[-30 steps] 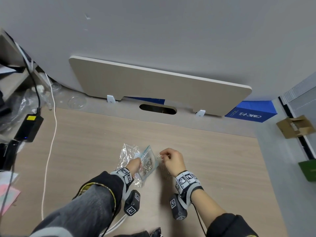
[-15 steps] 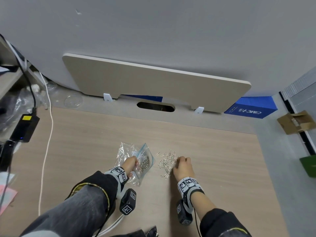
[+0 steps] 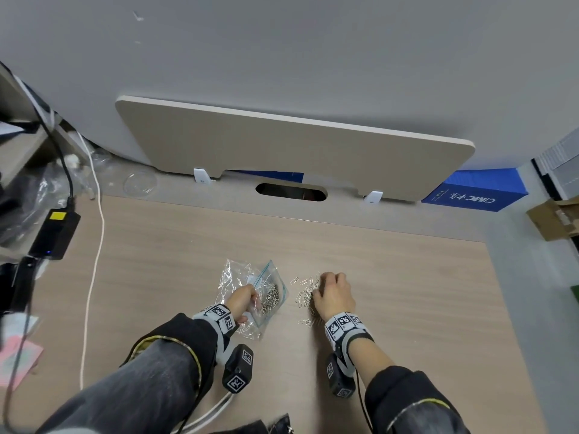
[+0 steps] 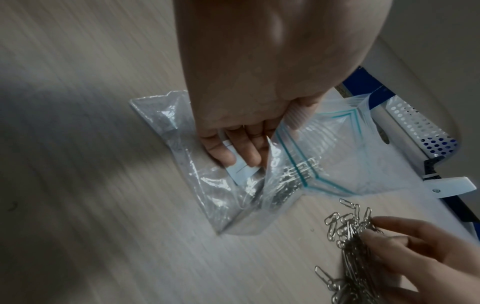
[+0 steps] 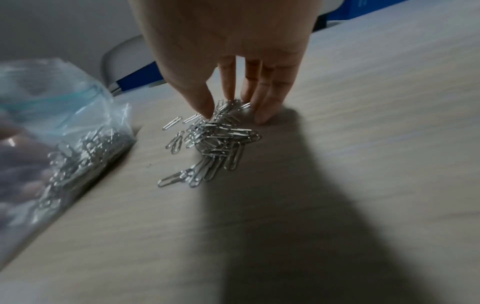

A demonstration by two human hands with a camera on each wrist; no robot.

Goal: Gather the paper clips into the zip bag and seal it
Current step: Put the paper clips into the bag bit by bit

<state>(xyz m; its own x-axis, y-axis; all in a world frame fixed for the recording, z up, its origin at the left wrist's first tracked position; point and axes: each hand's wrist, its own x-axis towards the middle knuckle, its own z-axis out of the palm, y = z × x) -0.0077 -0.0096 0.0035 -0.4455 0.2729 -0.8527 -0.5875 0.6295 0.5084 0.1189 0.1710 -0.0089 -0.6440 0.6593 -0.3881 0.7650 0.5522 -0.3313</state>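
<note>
A clear zip bag (image 3: pixel 272 296) with a blue-green zip line lies on the wooden desk (image 3: pixel 407 277), mouth open and several silver clips inside (image 4: pixel 293 181). My left hand (image 3: pixel 247 300) grips the bag's near edge, fingers (image 4: pixel 233 150) curled over it and a white label. A pile of loose paper clips (image 3: pixel 305 297) lies just right of the bag. My right hand (image 3: pixel 322 289) is down on the pile's far end. Its thumb and fingertips (image 5: pixel 205 109) pinch a bunch of clips (image 5: pixel 215 139).
A crumpled clear wrapper (image 3: pixel 233 277) lies under and left of the bag. A black power brick (image 3: pixel 54 233) and a white cable (image 3: pixel 94 261) sit at the desk's left. A wooden panel (image 3: pixel 282 151) stands behind, with a blue box (image 3: pixel 476 192) at right.
My right hand has left the bag's mouth and dropped to the loose pile on the desk, closing on clips. My left hand has lowered the bag slightly and keeps hold of it.
</note>
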